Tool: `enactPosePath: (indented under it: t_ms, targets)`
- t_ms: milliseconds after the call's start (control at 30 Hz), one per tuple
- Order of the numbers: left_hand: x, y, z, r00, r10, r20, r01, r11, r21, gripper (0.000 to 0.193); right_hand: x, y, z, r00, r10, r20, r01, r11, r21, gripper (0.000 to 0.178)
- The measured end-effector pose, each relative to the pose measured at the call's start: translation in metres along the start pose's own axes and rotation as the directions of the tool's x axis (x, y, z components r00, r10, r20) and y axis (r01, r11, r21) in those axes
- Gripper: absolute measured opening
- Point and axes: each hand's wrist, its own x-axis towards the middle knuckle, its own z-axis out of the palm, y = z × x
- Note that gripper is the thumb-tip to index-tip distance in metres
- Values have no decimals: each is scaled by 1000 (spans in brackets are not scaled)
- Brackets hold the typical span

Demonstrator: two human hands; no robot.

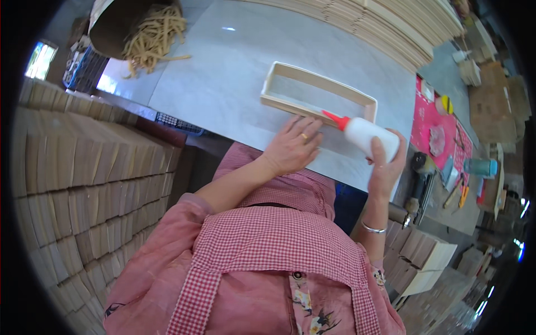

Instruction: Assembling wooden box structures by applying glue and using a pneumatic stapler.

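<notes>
A long rectangular wooden frame (319, 81) with pale edges lies on the table, its inside showing the tabletop. My left hand (292, 145), wearing a ring, rests palm down at the near wall of this frame, fingers stretched toward it; whether the fingertips press on the wood is hard to see. In my right hand (386, 164) is a white glue bottle (362, 135), tilted so that its red nozzle points left, over or against the frame's near wall near the right end. My fingers wrap round the bottle's lower part.
Stacked wooden strips (385, 33) line the table's far side. A round container (106, 33) with curly tan strips (153, 39) lies at far left. Piled wooden pieces (95, 151) stand left of me. A pink mat (430, 125), tape roll (444, 105) and orange-handled tool (464, 195) are at right.
</notes>
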Motion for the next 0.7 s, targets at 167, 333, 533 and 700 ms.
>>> enactPosePath:
  t_ms: [167,333,533,700]
  targets:
    - [-3,-1,2,995,-57,80,63,996,-70,35,-4,-9,73,984,-90,153,81,995,62,43]
    - [-4,-4,0,995,-57,84,65,993,-103,36,0,-12,109,972,-159,174,146,986,82,45]
    - [-6,-5,1,996,-48,71,55,994,-94,36,2,-12,110,971,-159,179,157,987,29,45]
    - [-3,-3,0,998,-54,32,56,996,-66,33,7,-11,85,974,-182,138,188,982,-28,43]
